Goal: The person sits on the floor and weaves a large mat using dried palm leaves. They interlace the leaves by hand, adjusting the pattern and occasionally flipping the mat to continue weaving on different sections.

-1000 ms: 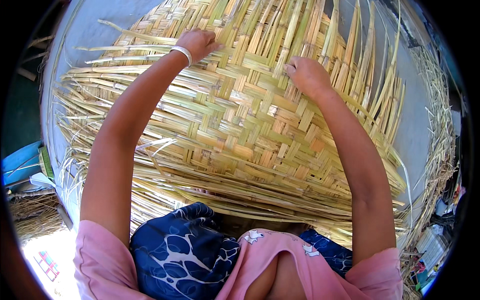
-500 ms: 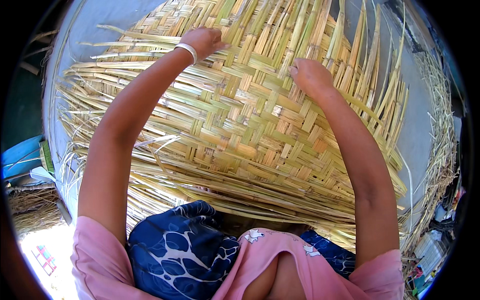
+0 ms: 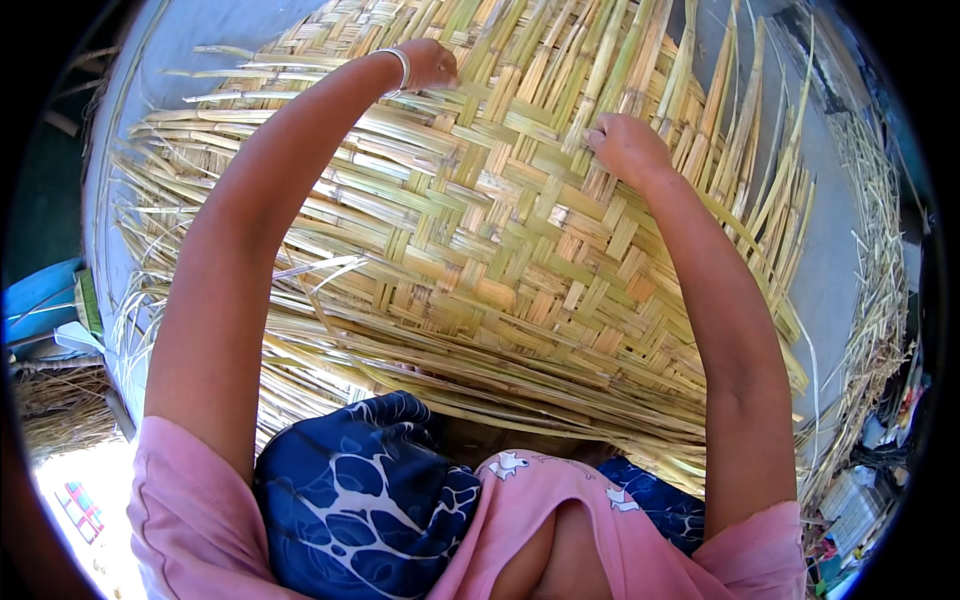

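Observation:
A large mat (image 3: 520, 230) of flattened green and tan cane strips, woven in a stepped pattern, spreads in front of me. Loose strip ends stick out along its left, right and near sides. My left hand (image 3: 430, 65), with a pale bangle on the wrist, is over the far left part of the weave, its fingers curled; what they hold, if anything, is hidden. Farther right, my right hand (image 3: 630, 150) is closed at the lower end of a lengthwise cane strip (image 3: 605, 75), thumb and forefinger pinched against it.
The mat lies on a grey floor (image 3: 835, 220). Dry straw (image 3: 875, 260) is heaped along the right edge, with mixed scraps (image 3: 855, 510) below it. A blue object (image 3: 40, 305) and brushwood (image 3: 65, 410) are at the left. Blue patterned cloth (image 3: 350, 490) covers my lap.
My left hand has shifted slightly farther away and to the right over the weave. My right hand stays at nearly the same spot, a little lower.

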`<move>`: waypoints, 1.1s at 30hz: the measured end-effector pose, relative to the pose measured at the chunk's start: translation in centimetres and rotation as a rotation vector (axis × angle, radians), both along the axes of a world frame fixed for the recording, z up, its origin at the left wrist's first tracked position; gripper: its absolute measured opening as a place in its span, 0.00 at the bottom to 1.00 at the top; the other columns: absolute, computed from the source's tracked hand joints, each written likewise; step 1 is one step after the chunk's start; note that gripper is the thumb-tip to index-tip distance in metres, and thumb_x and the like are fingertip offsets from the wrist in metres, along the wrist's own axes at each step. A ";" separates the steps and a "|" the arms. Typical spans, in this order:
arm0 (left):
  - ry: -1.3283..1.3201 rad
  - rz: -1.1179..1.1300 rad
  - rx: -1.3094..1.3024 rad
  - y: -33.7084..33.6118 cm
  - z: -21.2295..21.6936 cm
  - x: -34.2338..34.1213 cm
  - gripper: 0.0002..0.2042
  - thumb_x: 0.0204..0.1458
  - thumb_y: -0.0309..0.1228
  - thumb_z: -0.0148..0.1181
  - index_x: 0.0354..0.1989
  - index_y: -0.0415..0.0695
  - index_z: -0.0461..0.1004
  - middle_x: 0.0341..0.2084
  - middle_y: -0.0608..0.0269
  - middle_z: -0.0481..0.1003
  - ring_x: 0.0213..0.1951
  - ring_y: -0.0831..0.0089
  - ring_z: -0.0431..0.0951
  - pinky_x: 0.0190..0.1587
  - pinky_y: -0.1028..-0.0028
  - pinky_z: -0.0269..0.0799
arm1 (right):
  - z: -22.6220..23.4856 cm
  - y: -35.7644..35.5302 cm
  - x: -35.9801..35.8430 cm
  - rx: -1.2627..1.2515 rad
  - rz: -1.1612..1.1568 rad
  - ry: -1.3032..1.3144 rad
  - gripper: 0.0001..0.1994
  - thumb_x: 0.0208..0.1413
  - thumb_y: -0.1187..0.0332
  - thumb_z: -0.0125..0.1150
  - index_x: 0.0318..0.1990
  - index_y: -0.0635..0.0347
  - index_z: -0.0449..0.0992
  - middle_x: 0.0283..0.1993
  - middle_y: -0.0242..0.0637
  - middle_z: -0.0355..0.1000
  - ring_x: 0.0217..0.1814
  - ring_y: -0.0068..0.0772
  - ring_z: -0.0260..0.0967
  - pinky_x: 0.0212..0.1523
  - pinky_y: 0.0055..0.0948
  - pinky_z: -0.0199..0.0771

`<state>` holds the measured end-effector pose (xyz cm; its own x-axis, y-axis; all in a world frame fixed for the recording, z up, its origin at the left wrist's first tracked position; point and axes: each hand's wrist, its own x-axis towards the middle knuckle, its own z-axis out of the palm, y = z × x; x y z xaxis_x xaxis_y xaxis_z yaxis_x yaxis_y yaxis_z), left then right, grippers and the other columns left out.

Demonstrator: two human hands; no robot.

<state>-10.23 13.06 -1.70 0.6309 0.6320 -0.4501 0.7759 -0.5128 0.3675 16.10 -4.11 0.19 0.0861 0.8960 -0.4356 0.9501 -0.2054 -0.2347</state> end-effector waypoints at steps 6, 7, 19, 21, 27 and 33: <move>0.161 -0.056 0.114 -1.1 1.1 0.5 0.13 0.49 0.40 0.57 0.38 0.46 0.78 0.35 0.54 0.77 0.40 0.56 0.76 0.46 0.62 0.69 | 0.4 0.2 -0.6 -0.018 0.015 -0.039 0.15 0.56 0.59 0.49 0.41 0.59 0.76 0.43 0.46 0.74 0.47 0.49 0.70 0.46 0.44 0.71; 0.169 -0.082 0.202 -1.6 1.1 0.6 0.13 0.49 0.39 0.57 0.40 0.47 0.77 0.39 0.55 0.76 0.41 0.57 0.75 0.47 0.62 0.69 | 0.5 0.2 -0.7 -0.031 0.008 -0.048 0.15 0.56 0.59 0.49 0.42 0.59 0.76 0.43 0.46 0.74 0.47 0.48 0.71 0.46 0.44 0.71; -0.040 -0.295 0.541 -12.4 -0.7 4.2 0.26 0.53 0.40 0.54 0.60 0.51 0.59 0.55 0.56 0.61 0.58 0.58 0.60 0.56 0.60 0.61 | 4.3 -3.9 5.9 0.009 0.089 -0.161 0.14 0.54 0.58 0.49 0.35 0.59 0.76 0.39 0.43 0.74 0.43 0.46 0.71 0.42 0.45 0.70; -0.006 -0.312 0.526 -12.3 -0.5 4.0 0.25 0.53 0.40 0.54 0.60 0.50 0.59 0.55 0.56 0.61 0.58 0.58 0.60 0.56 0.60 0.61 | 7.4 -6.1 10.4 0.029 0.071 -0.114 0.14 0.53 0.58 0.50 0.31 0.60 0.74 0.36 0.45 0.73 0.38 0.48 0.70 0.39 0.45 0.68; 0.133 -0.312 0.443 -12.5 1.1 5.1 0.25 0.53 0.36 0.53 0.60 0.48 0.59 0.55 0.50 0.61 0.59 0.53 0.60 0.57 0.60 0.60 | 19.7 -16.0 17.6 0.628 -0.073 -0.547 0.11 0.55 0.59 0.52 0.40 0.55 0.71 0.38 0.43 0.72 0.37 0.51 0.70 0.35 0.42 0.70; 0.276 -0.383 0.389 -12.4 1.7 6.8 0.29 0.52 0.36 0.54 0.63 0.47 0.54 0.60 0.46 0.55 0.62 0.50 0.55 0.60 0.60 0.59 | 7.7 -26.1 20.3 0.153 -0.899 0.467 0.23 0.54 0.55 0.57 0.53 0.58 0.69 0.45 0.43 0.73 0.39 0.34 0.73 0.40 0.30 0.72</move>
